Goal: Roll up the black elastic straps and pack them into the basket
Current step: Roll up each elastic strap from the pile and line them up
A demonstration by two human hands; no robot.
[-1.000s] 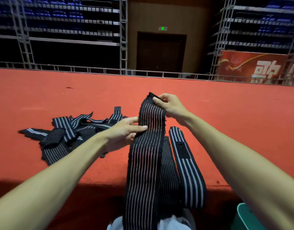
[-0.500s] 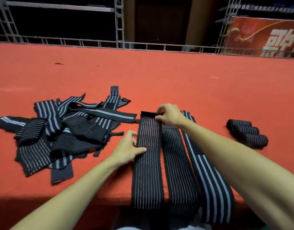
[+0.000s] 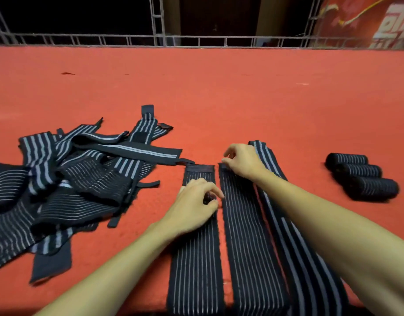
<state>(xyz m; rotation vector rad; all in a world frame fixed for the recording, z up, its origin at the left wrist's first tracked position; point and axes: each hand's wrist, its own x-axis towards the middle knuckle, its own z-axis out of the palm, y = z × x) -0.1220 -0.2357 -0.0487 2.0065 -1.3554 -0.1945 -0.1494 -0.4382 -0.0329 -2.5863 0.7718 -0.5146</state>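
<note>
Head view: right hand [image 3: 242, 161] pinches the middle strap [image 3: 244, 236], left hand [image 3: 191, 206] rests loose-fingered on the left strap [image 3: 194, 258]; a skewed first fold could cone the roll.

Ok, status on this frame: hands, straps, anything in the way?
Left hand resting on left strap, grip unclear. Right hand pinching middle strap at far end. Three rolled straps right, tangled pile left. Basket not in view; nothing blocking.
</note>
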